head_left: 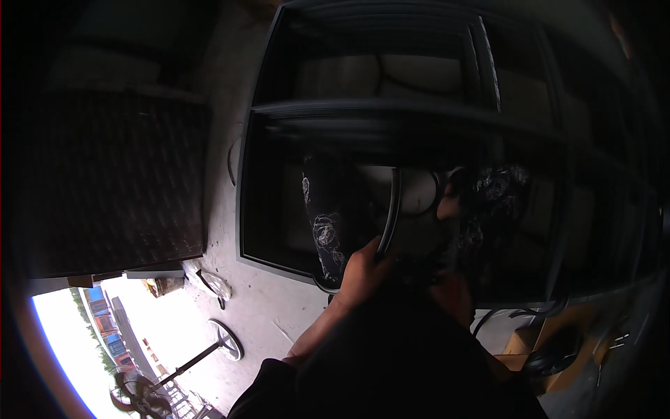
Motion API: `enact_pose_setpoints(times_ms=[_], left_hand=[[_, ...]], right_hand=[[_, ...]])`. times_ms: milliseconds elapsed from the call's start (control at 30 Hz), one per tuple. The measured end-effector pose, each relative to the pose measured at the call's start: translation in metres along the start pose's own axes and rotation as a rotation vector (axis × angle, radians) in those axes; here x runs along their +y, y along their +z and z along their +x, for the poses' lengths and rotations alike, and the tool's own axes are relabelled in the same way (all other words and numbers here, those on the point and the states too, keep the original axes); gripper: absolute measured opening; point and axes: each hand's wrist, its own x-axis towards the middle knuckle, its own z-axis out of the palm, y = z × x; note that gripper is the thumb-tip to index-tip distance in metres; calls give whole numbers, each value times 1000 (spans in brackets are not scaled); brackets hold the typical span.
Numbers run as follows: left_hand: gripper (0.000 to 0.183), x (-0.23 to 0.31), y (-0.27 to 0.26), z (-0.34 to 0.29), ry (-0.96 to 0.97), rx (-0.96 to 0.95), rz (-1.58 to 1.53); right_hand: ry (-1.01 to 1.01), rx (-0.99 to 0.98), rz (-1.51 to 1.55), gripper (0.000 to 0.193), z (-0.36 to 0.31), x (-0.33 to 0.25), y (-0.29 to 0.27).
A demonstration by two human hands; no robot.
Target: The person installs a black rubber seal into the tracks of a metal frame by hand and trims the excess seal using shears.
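Observation:
My left hand point(361, 274) is closed round a long, dark, glossy strip point(396, 202), which curves upward from the fist. To its right is my right hand point(453, 293), in deep shadow; its fingers and anything in them cannot be made out. Both hands are close to my body, over the near part of a large dark frame point(279, 269) with crossbars and open bays. Inside a near bay show dark trouser legs with pale floral print point(325, 230). A patch of bare skin point(449, 201) lies beside the right trouser leg.
A dark woven panel or box point(118, 181) stands at the left. Lower left are a pedestal fan point(139, 392) with a round base and a crumpled clear plastic bag point(209, 281). Cardboard point(569, 335) and dark curved strips point(488, 315) lie at the lower right.

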Motion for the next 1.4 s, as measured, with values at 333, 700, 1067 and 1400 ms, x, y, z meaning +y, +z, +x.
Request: enact_pose_setpoints(times_ms=[333, 700, 1067, 1400], left_hand=[[43, 127, 33, 61, 638, -49, 384], [28, 188, 33, 132, 539, -160, -504], [16, 62, -77, 99, 409, 352, -258], [32, -313, -171, -178, -513, 1230, 197]], right_hand=[[-122, 141, -697, 37, 1, -16, -21], [26, -2, -1108, 43, 8, -39, -14], [-16, 399, 84, 51, -28, -79, -16], [93, 126, 214, 47, -8, -90, -3]])
